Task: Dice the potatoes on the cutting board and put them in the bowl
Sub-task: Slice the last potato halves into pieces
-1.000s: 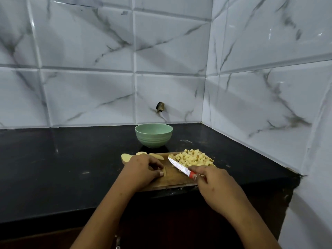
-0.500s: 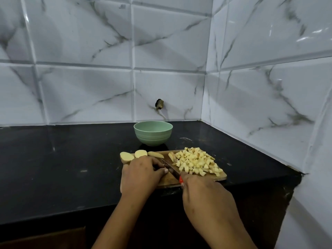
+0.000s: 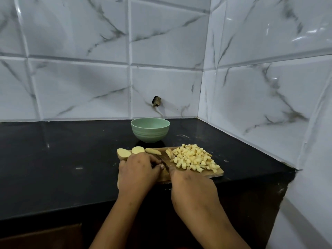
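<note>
Black counter (image 3: 62,159): right hand (image 3: 193,191) gripping knife (image 3: 164,162); left hand (image 3: 138,171) curling beside it, grip's hold hidden. Dice (image 3: 193,158) heaping, slices (image 3: 138,150) waiting, bowl (image 3: 150,135) looking unfilled.

head view, forward-down, near countertop (image 3: 53,159)

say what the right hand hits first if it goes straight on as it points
Likely the potato wedge just past the tip of the knife the right hand holds, though depth is unclear.
</note>
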